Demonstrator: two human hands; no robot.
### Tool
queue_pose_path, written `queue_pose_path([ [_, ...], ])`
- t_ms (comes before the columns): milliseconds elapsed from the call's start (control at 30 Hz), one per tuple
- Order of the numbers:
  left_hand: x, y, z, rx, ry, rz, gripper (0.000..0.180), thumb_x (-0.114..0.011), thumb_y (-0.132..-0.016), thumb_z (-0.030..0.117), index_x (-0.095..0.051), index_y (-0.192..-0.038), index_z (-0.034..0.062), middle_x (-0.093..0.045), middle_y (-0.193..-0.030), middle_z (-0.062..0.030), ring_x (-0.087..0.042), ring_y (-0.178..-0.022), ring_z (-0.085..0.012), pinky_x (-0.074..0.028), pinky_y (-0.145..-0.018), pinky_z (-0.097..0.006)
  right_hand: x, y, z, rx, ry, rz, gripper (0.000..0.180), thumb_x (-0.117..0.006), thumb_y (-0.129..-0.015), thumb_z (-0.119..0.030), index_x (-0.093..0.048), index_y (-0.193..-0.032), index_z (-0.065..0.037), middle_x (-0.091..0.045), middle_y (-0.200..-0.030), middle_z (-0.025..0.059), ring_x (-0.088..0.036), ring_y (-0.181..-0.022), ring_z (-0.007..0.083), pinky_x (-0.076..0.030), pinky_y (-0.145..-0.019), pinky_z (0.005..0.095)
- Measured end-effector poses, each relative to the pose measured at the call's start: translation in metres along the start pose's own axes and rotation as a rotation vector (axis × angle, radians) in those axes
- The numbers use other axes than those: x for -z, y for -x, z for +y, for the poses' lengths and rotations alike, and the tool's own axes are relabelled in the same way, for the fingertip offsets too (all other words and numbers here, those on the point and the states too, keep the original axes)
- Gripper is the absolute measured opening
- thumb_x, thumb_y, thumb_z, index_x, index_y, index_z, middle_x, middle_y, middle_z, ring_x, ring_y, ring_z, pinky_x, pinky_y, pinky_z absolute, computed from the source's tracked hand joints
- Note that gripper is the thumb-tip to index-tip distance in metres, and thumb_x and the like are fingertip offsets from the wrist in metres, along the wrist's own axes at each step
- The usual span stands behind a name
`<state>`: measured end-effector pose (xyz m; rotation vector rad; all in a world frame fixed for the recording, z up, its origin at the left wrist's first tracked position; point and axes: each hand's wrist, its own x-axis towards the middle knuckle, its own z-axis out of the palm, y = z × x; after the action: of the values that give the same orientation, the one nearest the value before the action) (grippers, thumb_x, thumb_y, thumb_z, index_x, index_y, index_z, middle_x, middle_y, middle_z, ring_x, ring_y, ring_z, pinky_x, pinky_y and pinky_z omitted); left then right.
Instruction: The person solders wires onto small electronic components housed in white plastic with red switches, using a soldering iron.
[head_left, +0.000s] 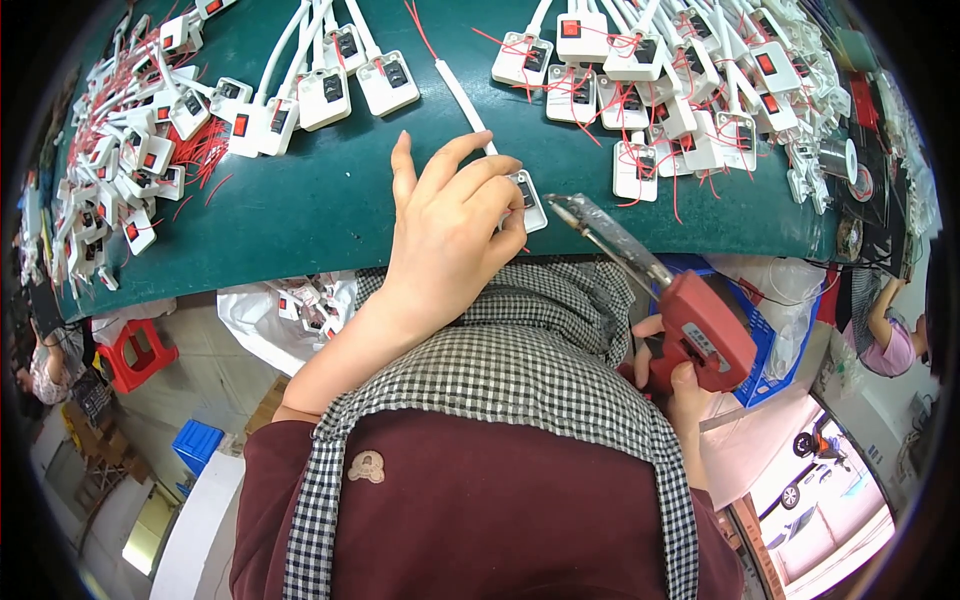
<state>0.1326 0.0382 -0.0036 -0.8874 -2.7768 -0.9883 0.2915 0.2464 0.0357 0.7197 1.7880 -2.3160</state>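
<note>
A pile of white switch boxes [130, 150] lies on the green table [330, 190]. The left hand [450, 235] pinches one box [527, 197] at the table's near edge. The right hand [675, 385] grips a red solder gun [690, 325], its tip beside that box.

head cam | fisheye, looks steeply down | close over green table [330, 200] | rim perhaps distorted

On the worktop [330, 200] the left hand [450, 235] rests over a switch box [527, 195] near the front edge, its cable [462, 95] running back. Just right of it lies the tip of the soldering gun [690, 325], held by the right hand [680, 385] below the edge. Piles of switch boxes lie far left [130, 150] and back right [690, 90]
</note>
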Motion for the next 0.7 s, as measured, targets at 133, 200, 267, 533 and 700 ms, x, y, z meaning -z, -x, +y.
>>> queue_pose_path([
  [133, 0.0, 0.001, 0.0, 0.001, -0.006, 0.004, 0.013, -0.066, -0.066, 0.005, -0.055, -0.071, 0.0098, -0.063, -0.097, 0.0006, -0.052, -0.11, -0.0235, -0.019, -0.1, -0.057, 0.0, -0.003, -0.003, 0.059, 0.002, 0.045, 0.071, -0.066, -0.077, -0.043, -0.04, -0.123, 0.005, -0.057, -0.103, 0.0206, -0.052, -0.056, 0.0151, -0.043, -0.049, 0.025],
  [200, 0.001, 0.001, 0.0, 0.0, -0.01, -0.002, 0.013, -0.066, -0.066, 0.005, -0.055, -0.071, 0.0097, -0.063, -0.097, 0.0004, -0.052, -0.11, -0.0237, -0.02, -0.1, -0.057, -0.001, -0.003, -0.002, 0.07, -0.006, 0.056, 0.071, -0.066, -0.078, -0.043, -0.04, -0.123, 0.005, -0.056, -0.103, 0.021, -0.052, -0.056, 0.0151, -0.043, -0.049, 0.0249],
  [267, 0.0, 0.0, 0.001, -0.002, -0.012, -0.009, 0.013, -0.066, -0.067, 0.005, -0.055, -0.071, 0.0096, -0.063, -0.097, 0.0003, -0.052, -0.111, -0.0238, -0.02, -0.1, -0.057, 0.0, -0.003, -0.001, 0.081, -0.014, 0.07, 0.071, -0.066, -0.078, -0.043, -0.039, -0.124, 0.004, -0.056, -0.103, 0.0213, -0.052, -0.055, 0.015, -0.043, -0.048, 0.0247],
  [533, 0.009, -0.001, 0.004, 0.028, 0.087, -0.03, 0.024, -0.068, -0.067, 0.01, -0.056, -0.087, 0.009, -0.056, -0.107, -0.0027, -0.051, -0.107, -0.0233, -0.032, -0.094, -0.053, 0.0, -0.005, 0.0, 0.174, -0.017, 0.106, 0.071, -0.062, -0.08, -0.045, -0.038, -0.123, 0.005, -0.056, -0.1, 0.021, -0.051, -0.052, 0.0142, -0.041, -0.045, 0.0235],
  [700, 0.012, -0.002, 0.002, 0.005, 0.011, -0.075, 0.04, -0.071, -0.062, 0.011, -0.056, -0.1, 0.0084, -0.055, -0.108, -0.005, -0.052, -0.096, -0.0245, -0.04, -0.085, -0.04, 0.0, -0.011, 0.003, 0.22, 0.001, 0.132, 0.072, -0.059, -0.081, -0.051, -0.037, -0.118, 0.006, -0.055, -0.099, 0.0167, -0.048, -0.05, 0.0118, -0.035, -0.041, 0.0213],
])
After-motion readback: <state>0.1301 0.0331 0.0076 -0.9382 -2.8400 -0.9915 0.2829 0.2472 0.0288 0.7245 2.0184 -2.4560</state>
